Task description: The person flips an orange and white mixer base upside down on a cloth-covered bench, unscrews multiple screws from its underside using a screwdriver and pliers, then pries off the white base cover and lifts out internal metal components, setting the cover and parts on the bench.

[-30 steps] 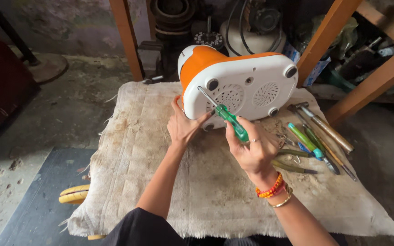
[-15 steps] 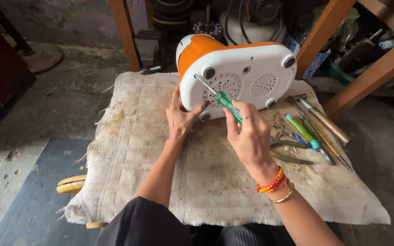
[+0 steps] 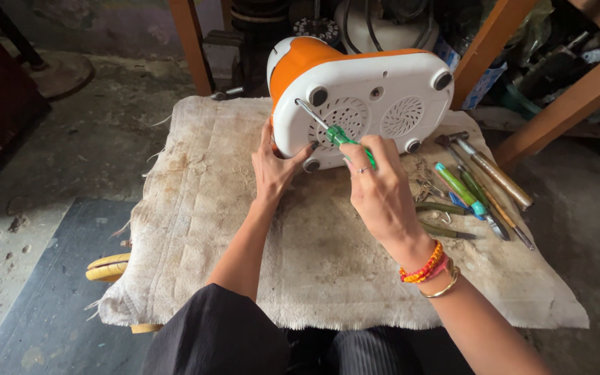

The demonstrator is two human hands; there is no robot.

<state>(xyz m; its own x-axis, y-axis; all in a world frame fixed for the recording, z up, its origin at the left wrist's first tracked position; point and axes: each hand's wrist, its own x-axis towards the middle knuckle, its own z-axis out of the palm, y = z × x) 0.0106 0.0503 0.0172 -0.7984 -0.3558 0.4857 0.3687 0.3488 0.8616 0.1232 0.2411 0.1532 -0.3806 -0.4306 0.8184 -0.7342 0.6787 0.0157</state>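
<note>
Right hand (image 3: pixel 382 191) has its fingers curled together around the green handle of a screwdriver (image 3: pixel 332 132), whose metal shaft runs up and left from the fingertips to the white underside of an orange-and-white appliance (image 3: pixel 362 101) tipped on its side. Left hand (image 3: pixel 276 167) has fingers spread, pressed flat against the appliance's lower left edge. Loose hand tools (image 3: pixel 477 187) lie on the worn cloth (image 3: pixel 203 208), well to the right of the right-hand fingers.

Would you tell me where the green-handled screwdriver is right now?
The green-handled screwdriver is in the right hand, its tip against the white underside of the orange appliance.
</note>
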